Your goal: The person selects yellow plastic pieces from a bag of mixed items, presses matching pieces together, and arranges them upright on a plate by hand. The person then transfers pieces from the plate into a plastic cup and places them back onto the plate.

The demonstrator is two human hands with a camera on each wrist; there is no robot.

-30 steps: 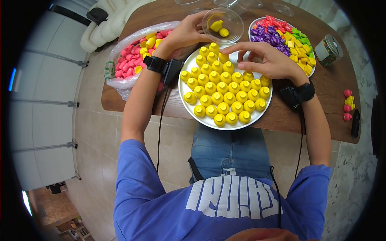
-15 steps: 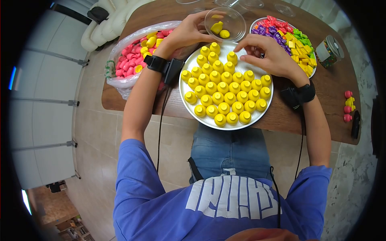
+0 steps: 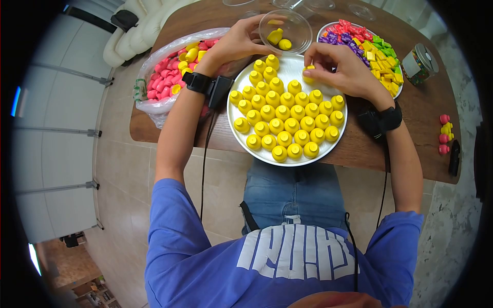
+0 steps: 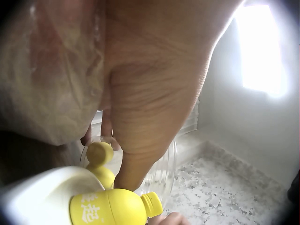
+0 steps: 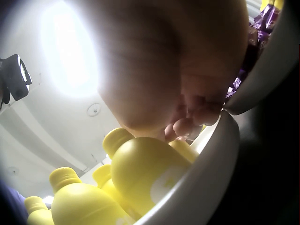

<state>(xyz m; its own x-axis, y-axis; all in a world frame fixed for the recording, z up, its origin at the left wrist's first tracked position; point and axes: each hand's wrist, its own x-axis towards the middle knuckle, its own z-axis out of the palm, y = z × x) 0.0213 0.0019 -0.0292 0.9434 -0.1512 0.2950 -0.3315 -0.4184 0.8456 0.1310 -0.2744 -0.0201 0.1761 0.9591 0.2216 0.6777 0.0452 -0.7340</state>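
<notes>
My left hand grips a clear plastic bowl by its side above the far edge of the round white plate. Inside the bowl lie two small yellow bottles. My right hand is over the plate's far right part, its thumb and fingers pinching a small yellow bottle near the rim. Rows of matching yellow bottles stand upright on the plate. In the right wrist view the fingers are curled behind a bottle, which partly hides what they hold.
A plastic bag of pink and yellow pieces lies at the left. At the back right is a plate of wrapped candies, beside a lidded jar. Pink and yellow pieces line the right edge; clear containers stand behind.
One bottle at the plate's far side has shifted right in steps, apart from its neighbours. My right hand moved right, let go of it midway, and now pinches it. My left hand stays with the bowl.
</notes>
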